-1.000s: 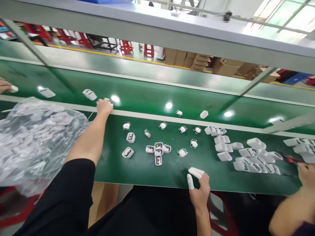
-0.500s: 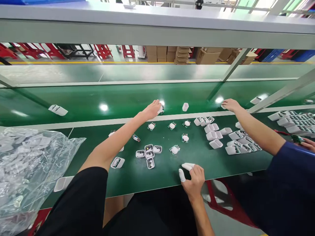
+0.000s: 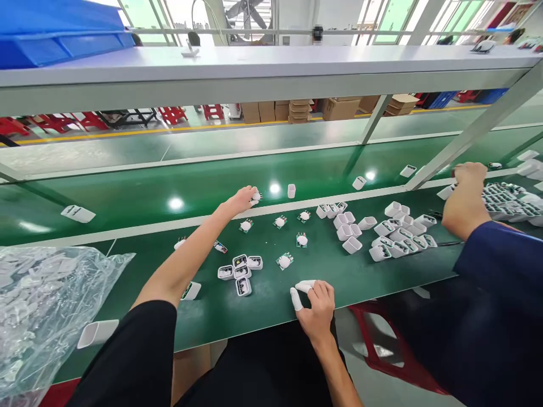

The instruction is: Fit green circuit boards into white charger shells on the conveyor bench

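Note:
My left hand (image 3: 245,199) reaches to the green strip behind the white rail, its fingers closed on a small circuit board with a white dome (image 3: 256,196). That board is partly hidden by the fingers. My right hand (image 3: 318,308) rests at the front table edge, holding nothing. White finger cots cover its thumb and index finger, which are spread apart. Between my hands lie several similar domed boards, including one near my right hand (image 3: 284,260). A cluster of white housings with parts inside (image 3: 241,272) sits left of them. An upright white housing (image 3: 291,191) stands right of my left hand.
At left, a clear plastic bag (image 3: 63,305) holds white pieces. Several white housings (image 3: 399,243) are grouped at right. A co-worker's hand (image 3: 470,172) is above the far-right housings. A shelf (image 3: 271,70) spans the back, with a blue bin (image 3: 68,45) on it.
The view has tilted up and turned right. The co-worker's hand has moved right, away from a white housing on the green strip. My hands hold much the same poses.

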### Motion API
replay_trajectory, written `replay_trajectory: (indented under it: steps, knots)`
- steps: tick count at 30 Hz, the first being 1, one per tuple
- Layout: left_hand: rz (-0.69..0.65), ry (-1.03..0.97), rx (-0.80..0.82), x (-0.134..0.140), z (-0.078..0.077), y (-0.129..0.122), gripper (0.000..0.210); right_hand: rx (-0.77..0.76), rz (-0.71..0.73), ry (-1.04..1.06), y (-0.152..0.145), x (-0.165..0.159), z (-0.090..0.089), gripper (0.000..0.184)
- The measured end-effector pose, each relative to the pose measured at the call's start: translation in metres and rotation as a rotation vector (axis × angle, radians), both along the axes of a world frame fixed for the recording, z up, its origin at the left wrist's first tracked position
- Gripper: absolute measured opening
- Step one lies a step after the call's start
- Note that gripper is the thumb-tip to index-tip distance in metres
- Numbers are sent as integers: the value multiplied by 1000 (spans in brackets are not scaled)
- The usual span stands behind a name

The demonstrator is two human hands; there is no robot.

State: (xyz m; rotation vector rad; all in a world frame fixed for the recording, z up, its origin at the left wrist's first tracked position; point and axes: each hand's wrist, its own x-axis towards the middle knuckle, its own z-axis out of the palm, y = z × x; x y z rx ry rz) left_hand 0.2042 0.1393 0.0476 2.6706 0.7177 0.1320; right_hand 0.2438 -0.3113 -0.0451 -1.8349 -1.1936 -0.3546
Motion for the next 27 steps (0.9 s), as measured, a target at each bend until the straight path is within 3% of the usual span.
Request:
replay_trajectory:
  steps: [3,5,7,9,11,14,16,18,22,27]
  knots:
    - [-51,-50,-19,-3,4,-34,11,57,84,112,12,19,19,9]
    - [-129,-49,-47,-7,2,-63,13,65,119,115,37,42,41,10]
    - [-206,-35,-76,-15,-1,-91,15,-70,129,94,78,73,67,14]
    - [-250,-29,-101,-23,-4,-111,19,-321,160,108,129,105,90,17]
    - [-254,-52,-122,-30,-2,-123,24,-368,178,135,183,133,106,24]
    - [-186,-154,-154,-37,7,-128,22,-417,212,179,249,158,116,37]
    - [-95,-264,-186,-41,17,-127,15,-440,242,214,277,165,113,42]
    - [9,-395,-236,-46,26,-126,14,-452,286,256,293,167,109,42]
    - [205,-656,-378,-52,36,-125,34,-419,404,339,297,163,110,33]
    - [431,-971,-543,-33,40,-133,54,-237,738,335,270,133,147,39]
